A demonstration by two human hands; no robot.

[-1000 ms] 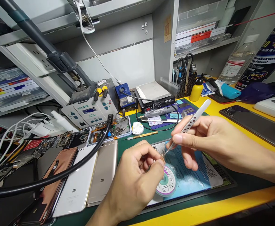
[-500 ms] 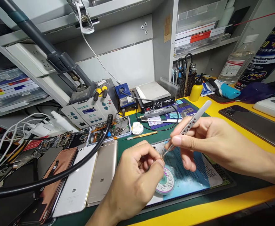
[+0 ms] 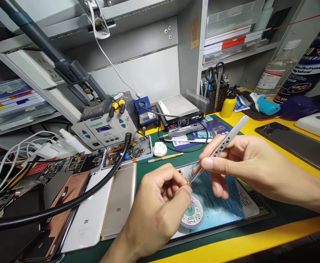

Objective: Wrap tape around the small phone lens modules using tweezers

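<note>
My left hand [image 3: 160, 208] is closed, thumb and forefinger pinching a small copper-coloured bit of desoldering braid [image 3: 189, 184]. Behind my left thumb shows the round spool [image 3: 195, 216] of this braid, labelled 2.0 and CP-2015; part of it is hidden, and I cannot tell whether it rests on the mat. Between thumb and fingers my right hand [image 3: 250, 160] grips silver tweezers [image 3: 225, 142] with holes along the arm. Their tips slant down to the braid at my left fingertips.
A blue and white printed sheet [image 3: 217, 208] lies under my hands on the green mat [image 3: 146, 175]. Phones stand left, among them a gold one [image 3: 120, 201]. Behind are a parts tray [image 3: 138, 148], a brush pen [image 3: 165, 157] and a soldering station [image 3: 105, 128]. A black hose [image 3: 94, 199] crosses the left.
My right hand and the tweezers have shifted slightly to the right. The spool has turned a little, so its label sits at another angle. My left hand keeps its place.
</note>
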